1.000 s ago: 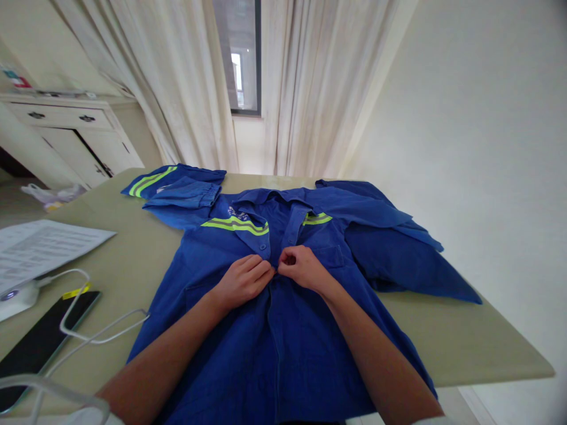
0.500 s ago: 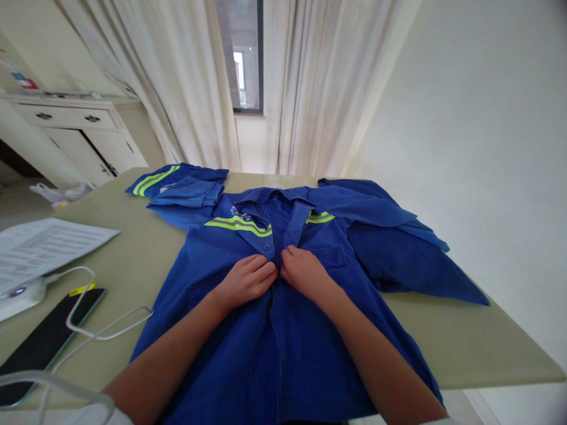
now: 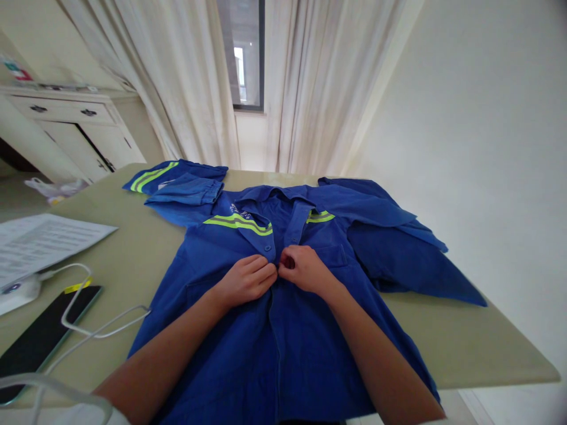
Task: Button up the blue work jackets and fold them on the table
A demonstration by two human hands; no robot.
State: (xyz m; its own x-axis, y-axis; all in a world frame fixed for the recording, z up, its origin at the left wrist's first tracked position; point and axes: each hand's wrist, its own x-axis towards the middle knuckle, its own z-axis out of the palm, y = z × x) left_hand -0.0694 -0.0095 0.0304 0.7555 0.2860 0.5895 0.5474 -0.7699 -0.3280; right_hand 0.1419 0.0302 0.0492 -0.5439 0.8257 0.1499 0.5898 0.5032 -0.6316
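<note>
A blue work jacket (image 3: 230,366) with yellow-green reflective stripes lies front up on the table, its collar away from me. Its front edges part in a V at the neck and meet below my hands. My left hand (image 3: 252,277) is closed on the left front edge, just under a button (image 3: 267,248). Right beside it, my right hand (image 3: 303,268) pinches the other front edge, thumb and forefinger curled into a ring. The fingertips of both hands nearly touch, and the bit of cloth between them is mostly hidden.
On the left of the table (image 3: 478,348) lie printed paper sheets (image 3: 48,242), a black phone-like slab (image 3: 44,336), a white device (image 3: 22,292) and a looping white cable (image 3: 106,335). Behind are curtains (image 3: 186,77) and a white cabinet (image 3: 75,127). A wall stands at the right.
My right hand has turned and its fingers have curled into a rounder pinch at the placket. My left hand stays in place on the cloth. The view has shifted slightly.
</note>
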